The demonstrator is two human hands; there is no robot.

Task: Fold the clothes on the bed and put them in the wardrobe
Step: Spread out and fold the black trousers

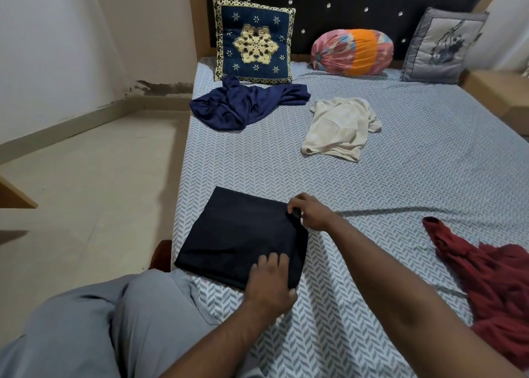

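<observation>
While flat on bed (400, 177), garment (243, 234) under relaxed left hand (269, 284), corner in pinch of right hand (310, 213).

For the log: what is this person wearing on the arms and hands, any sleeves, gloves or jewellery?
Nothing is worn on the left hand or right hand: no gloves, rings or watch show. The left forearm and right forearm are bare, with no sleeve in view. The grey trousers are plain.

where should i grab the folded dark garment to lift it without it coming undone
From its right edge: the folded dark garment lies as a flat layered rectangle, so fingers slid under its near and far right corners, where the left hand and right hand are, should probably keep the folds together.
</observation>
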